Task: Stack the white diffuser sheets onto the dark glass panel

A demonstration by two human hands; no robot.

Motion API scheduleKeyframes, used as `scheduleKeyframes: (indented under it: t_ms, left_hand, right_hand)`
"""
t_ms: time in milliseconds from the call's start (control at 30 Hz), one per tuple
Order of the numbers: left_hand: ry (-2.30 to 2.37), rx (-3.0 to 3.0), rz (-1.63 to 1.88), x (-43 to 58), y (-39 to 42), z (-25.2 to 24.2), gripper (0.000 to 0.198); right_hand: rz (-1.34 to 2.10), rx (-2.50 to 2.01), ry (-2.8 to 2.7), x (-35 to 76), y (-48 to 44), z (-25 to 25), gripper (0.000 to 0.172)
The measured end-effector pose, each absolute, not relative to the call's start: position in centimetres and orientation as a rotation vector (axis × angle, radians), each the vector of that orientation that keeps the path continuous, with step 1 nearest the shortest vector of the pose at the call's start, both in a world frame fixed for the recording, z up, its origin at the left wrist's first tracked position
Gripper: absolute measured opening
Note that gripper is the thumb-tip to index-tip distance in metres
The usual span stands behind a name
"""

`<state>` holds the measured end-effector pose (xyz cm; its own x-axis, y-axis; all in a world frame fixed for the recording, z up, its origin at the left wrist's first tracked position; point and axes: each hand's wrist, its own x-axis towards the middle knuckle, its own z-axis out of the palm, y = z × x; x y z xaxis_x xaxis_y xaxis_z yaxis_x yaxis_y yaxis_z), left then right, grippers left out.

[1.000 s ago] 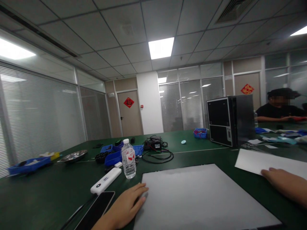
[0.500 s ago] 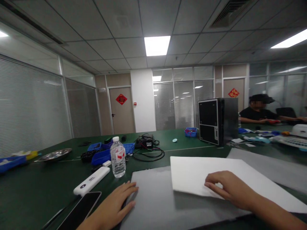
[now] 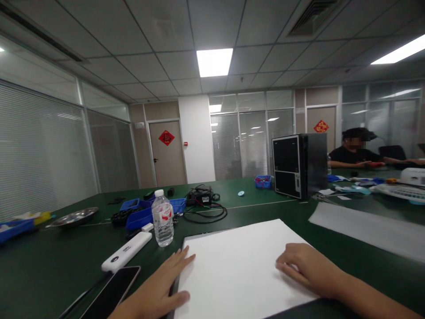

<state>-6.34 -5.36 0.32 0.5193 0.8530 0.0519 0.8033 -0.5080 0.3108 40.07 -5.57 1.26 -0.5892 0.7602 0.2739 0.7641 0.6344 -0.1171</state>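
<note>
A white sheet of paper point(image 3: 229, 266) lies flat in front of me, over a grey sheet with a dark edge that shows along its top and left sides. My left hand point(image 3: 164, 283) rests at the paper's left edge, with fingers stretched out and thumb apart. Near the right edge, my right hand point(image 3: 303, 268) lies on the paper with its fingers curled and the fingertips against the surface. Nothing shows between those fingers. A translucent sheet point(image 3: 368, 230) lies apart on the table to the right.
A water bottle point(image 3: 162, 221) stands beyond my left hand, near a white power bank point(image 3: 128, 252) and a phone point(image 3: 111, 294). Blue bins point(image 3: 141, 217) and a black cable adapter point(image 3: 202, 196) lie behind. A computer tower point(image 3: 299, 166) stands back right; another person point(image 3: 357, 150) sits beyond.
The white paper has shifted left and down, from partly raised to flat, and now covers most of the grey sheet. My right hand has moved slightly left; my left hand stays near the edge.
</note>
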Motion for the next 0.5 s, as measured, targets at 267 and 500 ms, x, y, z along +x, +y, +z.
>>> scheduleKeyframes:
  t_ms: [267, 500]
  left_hand:
    - [1.489, 2.38, 0.334, -6.7, -5.3, 0.2, 0.076]
    - [1.49, 2.373, 0.398, -7.0, -5.6, 0.1, 0.067]
  right_hand:
    - [-0.304, -1.476, -2.268, 49.5, 0.0, -0.4, 0.045]
    - [-0.554, -1.816, -1.706, 64.6, 2.8, -3.4, 0.105]
